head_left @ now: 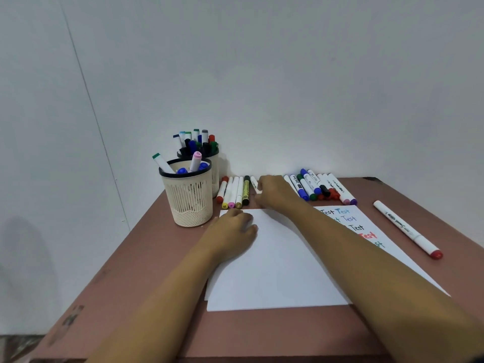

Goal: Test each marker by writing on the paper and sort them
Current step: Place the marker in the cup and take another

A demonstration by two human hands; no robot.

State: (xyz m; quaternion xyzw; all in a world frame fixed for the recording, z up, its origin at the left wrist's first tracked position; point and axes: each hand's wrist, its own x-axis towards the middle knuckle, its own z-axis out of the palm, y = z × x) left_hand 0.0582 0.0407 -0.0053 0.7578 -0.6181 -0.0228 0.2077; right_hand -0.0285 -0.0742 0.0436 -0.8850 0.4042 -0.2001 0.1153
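A white paper sheet [275, 271] lies on the brown table, with "Test" written several times in different colours near its far right corner. My left hand [233, 231] rests on the paper's far left corner, fingers loosely curled. My right hand [275, 195] reaches past the paper's far edge and pinches a white marker [255, 184] in the row there. A left row of markers [235, 191] and a right row of markers [319, 187] lie along the table's back edge. One white marker with a red cap [408, 229] lies alone to the right of the paper.
Two cream mesh cups stand at the back left: the near cup [190, 197] holds a few markers, the far cup [213, 163] is packed with several. A white wall rises directly behind the table [157, 297].
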